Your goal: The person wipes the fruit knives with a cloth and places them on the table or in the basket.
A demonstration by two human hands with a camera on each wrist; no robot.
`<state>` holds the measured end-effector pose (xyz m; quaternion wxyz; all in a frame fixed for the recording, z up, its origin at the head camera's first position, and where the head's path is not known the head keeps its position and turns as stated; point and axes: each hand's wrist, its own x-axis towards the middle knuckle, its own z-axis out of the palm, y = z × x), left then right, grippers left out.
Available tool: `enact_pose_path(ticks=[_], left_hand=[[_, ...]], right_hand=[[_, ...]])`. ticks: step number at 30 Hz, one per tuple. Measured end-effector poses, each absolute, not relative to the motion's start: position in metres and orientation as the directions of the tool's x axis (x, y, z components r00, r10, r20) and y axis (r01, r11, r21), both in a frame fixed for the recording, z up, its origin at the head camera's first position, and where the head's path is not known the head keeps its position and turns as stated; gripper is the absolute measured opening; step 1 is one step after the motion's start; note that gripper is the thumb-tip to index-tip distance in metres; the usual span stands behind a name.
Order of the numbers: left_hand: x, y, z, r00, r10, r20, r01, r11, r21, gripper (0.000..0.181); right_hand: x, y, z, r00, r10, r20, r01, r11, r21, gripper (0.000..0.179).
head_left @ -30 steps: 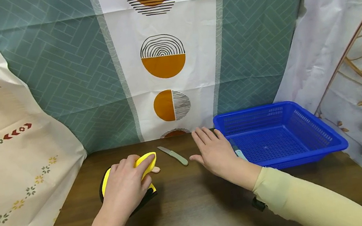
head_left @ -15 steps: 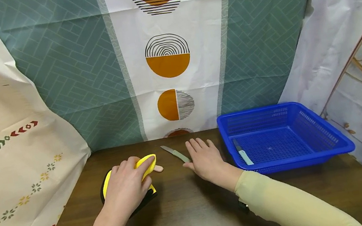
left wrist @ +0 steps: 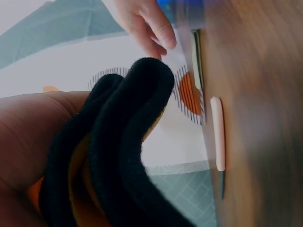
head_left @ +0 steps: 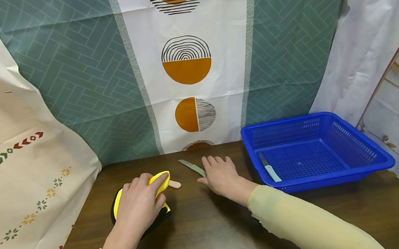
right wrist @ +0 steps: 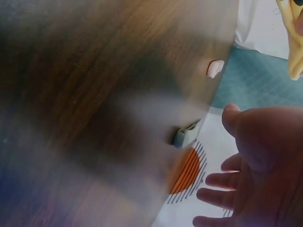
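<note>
My left hand (head_left: 134,206) grips a folded yellow cloth with black edging (head_left: 160,182), above the left part of the table. In the left wrist view thick black folds of the cloth (left wrist: 128,118) fill the middle. My right hand (head_left: 224,177) has its fingers extended and holds nothing; it is just right of a knife with a pale green handle (head_left: 198,169), whose handle end it partly covers. Beside the cloth lies a pink-handled knife (head_left: 174,184); its blade is hidden in the head view but shows dark in the left wrist view.
A blue plastic basket (head_left: 325,177) stands on the right of the brown wooden table (head_left: 207,234). Inside it, near the left wall, lies a knife with a light blue handle (head_left: 270,170). Patterned cloth hangings (head_left: 193,78) enclose the back and sides.
My right hand has moved left, away from the basket, toward the green-handled knife, uncovering the knife in the basket. My left hand keeps its grip on the cloth, nearly still.
</note>
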<state>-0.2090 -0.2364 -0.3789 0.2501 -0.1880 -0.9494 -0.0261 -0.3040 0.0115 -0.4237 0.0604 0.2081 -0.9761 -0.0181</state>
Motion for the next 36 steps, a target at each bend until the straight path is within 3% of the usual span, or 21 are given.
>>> enact_pose_path(ticks=[9,21,36], left_hand=[[-0.213,-0.242,-0.387,-0.844,0.310,0.438,0.331,0.943,-0.031,0.049],[-0.214,-0.245,-0.397,-0.847,0.310,0.432,0.330,0.944,-0.031,0.049],[-0.215,-0.243,-0.398,-0.862,0.309,0.401,0.323,0.946,-0.032,0.048]], right_hand=[[-0.309,0.002,-0.425,-0.915,-0.391,0.094,-0.387,0.920,0.065,0.077],[-0.316,-0.004,-0.433,-0.914,-0.390,0.112,-0.382,0.920,0.085,0.052],[-0.331,-0.014,-0.438,-0.927,-0.375,-0.012,-0.375,0.923,0.086,0.045]])
